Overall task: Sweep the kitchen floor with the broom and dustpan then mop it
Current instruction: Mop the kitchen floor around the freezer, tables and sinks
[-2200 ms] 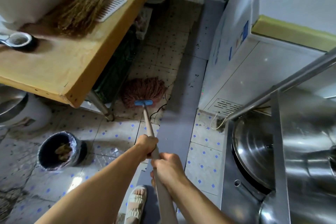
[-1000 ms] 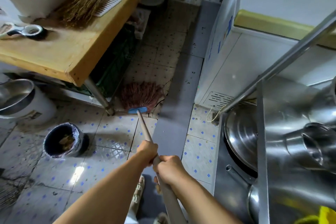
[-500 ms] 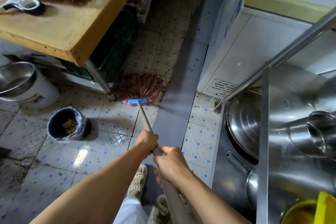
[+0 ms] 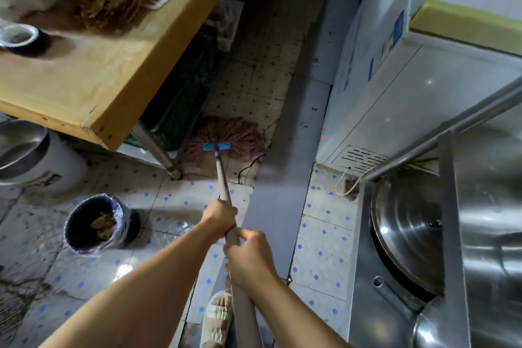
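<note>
Two hands wrap their fingers tight around our mop handle (image 4: 223, 178): left hand (image 4: 221, 217) farther, right hand (image 4: 248, 256) nearer. The reddish mop head (image 4: 240, 135) lies on the tiled floor (image 4: 324, 234), beside the table leg (image 4: 156, 147).

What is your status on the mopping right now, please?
Left hand and right hand both grip the mop handle. Mop head on the floor beside the table leg. Lined bin stands left, apart from it.

Reddish string mop (image 4: 226, 135) head on floor by table leg.
</note>
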A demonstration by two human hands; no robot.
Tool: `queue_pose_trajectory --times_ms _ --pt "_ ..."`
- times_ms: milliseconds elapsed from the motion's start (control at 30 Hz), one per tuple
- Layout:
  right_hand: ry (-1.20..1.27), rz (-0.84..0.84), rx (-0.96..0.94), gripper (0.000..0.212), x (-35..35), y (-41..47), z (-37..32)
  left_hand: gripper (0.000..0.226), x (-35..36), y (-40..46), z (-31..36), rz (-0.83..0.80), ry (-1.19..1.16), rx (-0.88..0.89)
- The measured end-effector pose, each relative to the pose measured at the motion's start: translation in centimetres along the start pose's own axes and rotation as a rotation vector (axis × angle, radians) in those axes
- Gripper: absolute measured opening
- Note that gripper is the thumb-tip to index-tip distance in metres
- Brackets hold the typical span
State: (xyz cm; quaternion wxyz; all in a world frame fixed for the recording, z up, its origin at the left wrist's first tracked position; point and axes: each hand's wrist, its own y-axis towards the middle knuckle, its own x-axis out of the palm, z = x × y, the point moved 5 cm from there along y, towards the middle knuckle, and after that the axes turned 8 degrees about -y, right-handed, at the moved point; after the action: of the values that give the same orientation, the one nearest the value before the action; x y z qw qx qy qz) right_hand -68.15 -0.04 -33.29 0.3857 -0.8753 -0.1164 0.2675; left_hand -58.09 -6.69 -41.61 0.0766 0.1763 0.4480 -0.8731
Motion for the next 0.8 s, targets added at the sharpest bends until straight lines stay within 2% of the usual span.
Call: queue_pose_trajectory --times_ms 167,500,600,733,800 --pt "0.011 -0.026 0.05 0.022 -1.6 1.9 -0.4 0.027 0.9 0.3 2.2 -0.016 0.025 -0.012" --pt "-0.009 -0.052 0.071 0.022 -1.9 -6.9 5.9 0.03 3.7 -9.1 -3.6 -0.046 0.102 -0.071" --pt "-0.023 -0.067 0.092 0.023 -2.9 -9.0 7.1 0.026 4.5 -12.1 -3.8 -0.037 0.087 -0.065" --pt "-0.085 -0.088 0.099 0.02 -4.8 -11.7 8.2 0.007 6.0 -15.4 -4.6 -0.06 0.073 -0.085" --pt "-0.086 -0.088 0.112 0.021 -5.4 -12.5 8.6 0.007 6.4 -15.9 -5.1 -0.059 0.059 -0.115"
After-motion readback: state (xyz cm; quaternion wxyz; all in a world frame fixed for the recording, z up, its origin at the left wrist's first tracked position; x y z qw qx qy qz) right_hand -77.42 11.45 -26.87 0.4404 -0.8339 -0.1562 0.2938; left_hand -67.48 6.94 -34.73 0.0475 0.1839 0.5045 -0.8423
